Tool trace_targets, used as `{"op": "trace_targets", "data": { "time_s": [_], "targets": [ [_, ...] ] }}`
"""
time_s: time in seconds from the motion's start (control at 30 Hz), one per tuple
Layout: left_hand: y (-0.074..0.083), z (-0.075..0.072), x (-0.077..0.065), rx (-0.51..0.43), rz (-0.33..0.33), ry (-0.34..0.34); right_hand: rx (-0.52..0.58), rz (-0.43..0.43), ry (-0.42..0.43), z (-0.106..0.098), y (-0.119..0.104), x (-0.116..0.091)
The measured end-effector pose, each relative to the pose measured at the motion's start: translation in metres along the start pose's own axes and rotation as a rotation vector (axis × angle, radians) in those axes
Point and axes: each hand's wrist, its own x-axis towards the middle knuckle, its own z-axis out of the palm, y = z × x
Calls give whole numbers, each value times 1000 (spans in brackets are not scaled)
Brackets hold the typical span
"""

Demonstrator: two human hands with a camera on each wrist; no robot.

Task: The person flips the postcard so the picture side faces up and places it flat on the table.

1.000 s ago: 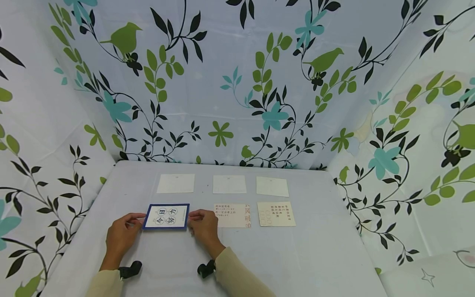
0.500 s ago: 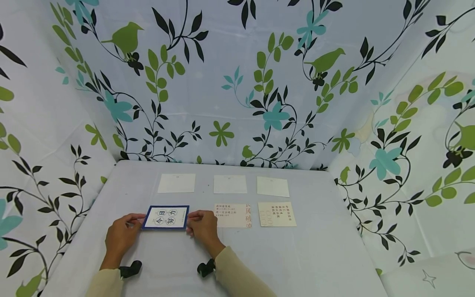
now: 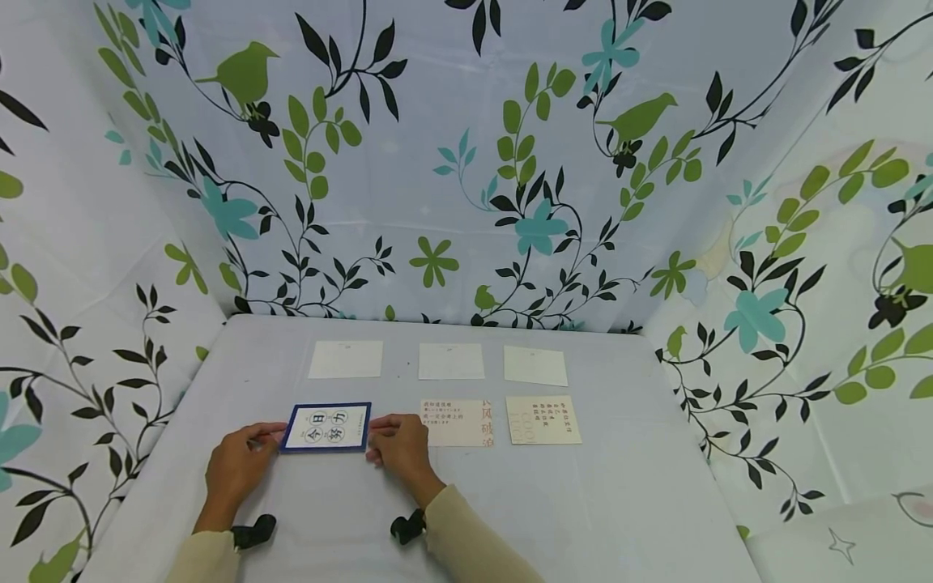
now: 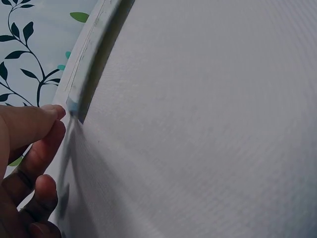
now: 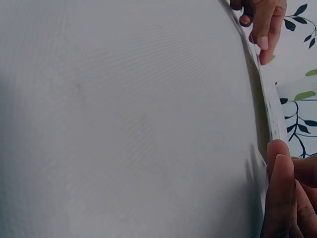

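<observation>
A blue-bordered white card [image 3: 326,427] with several circled characters lies face up at the front left of the group of cards. My left hand [image 3: 236,465] pinches its left end between thumb and finger. At the opposite end, my right hand [image 3: 402,453] pinches the right edge. In the left wrist view the card [image 4: 94,59] shows edge-on, with a dark gap under it, and its corner meets the left fingertips [image 4: 58,111]. The right wrist view shows the card [image 5: 261,109] stretched between both hands, slightly raised along its near side.
Right of the held card lie a pinkish card with red print [image 3: 457,423] and a cream card with dark print [image 3: 544,420]. Behind them stand in a row three pale, nearly blank cards [image 3: 451,362]. Patterned cloth [image 3: 437,162] walls the white table [image 3: 583,510] in.
The card has shifted very slightly toward me, with both hands keeping hold of its ends. The other cards stay where they were.
</observation>
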Motion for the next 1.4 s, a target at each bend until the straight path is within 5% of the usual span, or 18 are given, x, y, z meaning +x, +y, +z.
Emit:
{"op": "trace_targets", "data": {
  "time_s": [1.4],
  "targets": [
    [18, 9, 20, -40, 81, -21, -114, -132, 42, -7, -4, 16]
  ]
}}
